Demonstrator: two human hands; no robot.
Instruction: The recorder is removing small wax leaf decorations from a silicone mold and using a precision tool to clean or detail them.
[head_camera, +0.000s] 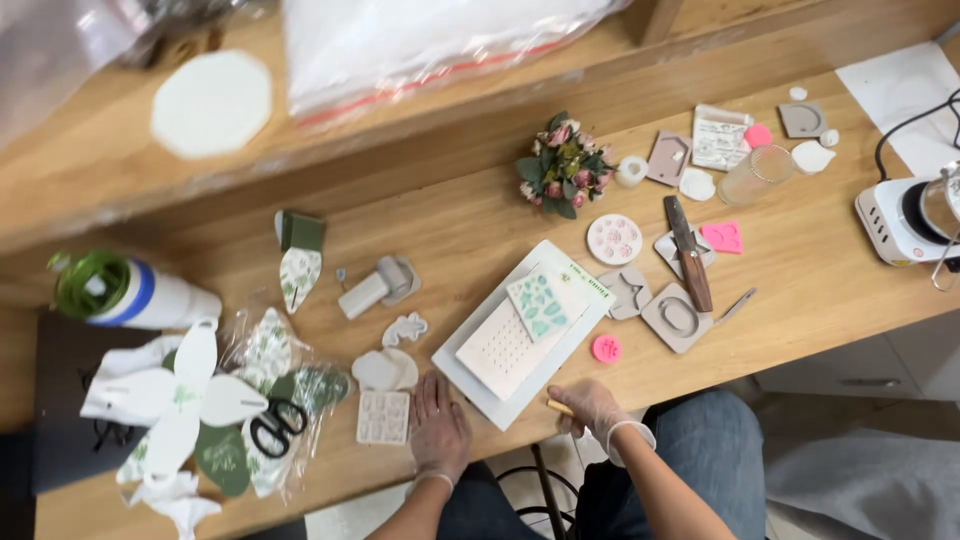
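My left hand (438, 428), in a thin clear glove, lies flat on the wooden table (800, 260) beside a small white mould (384, 416) with several cavities. My right hand (590, 406), gloved too, grips a thin wooden stick (559, 407) at the table's front edge. Between the hands sits a white rectangular board (470, 375) carrying a white dotted sheet (502, 348) and a card with green leaf shapes (538, 304).
Black scissors (277, 425) lie on plastic bags of leaf-shaped pieces at the left. A green-lidded bottle (125, 293) lies further left. A small flower bouquet (563, 165), a knife (688, 250), grey moulds, pink pieces and a clear cup (755, 174) spread to the right. A white hotplate (900, 222) stands far right.
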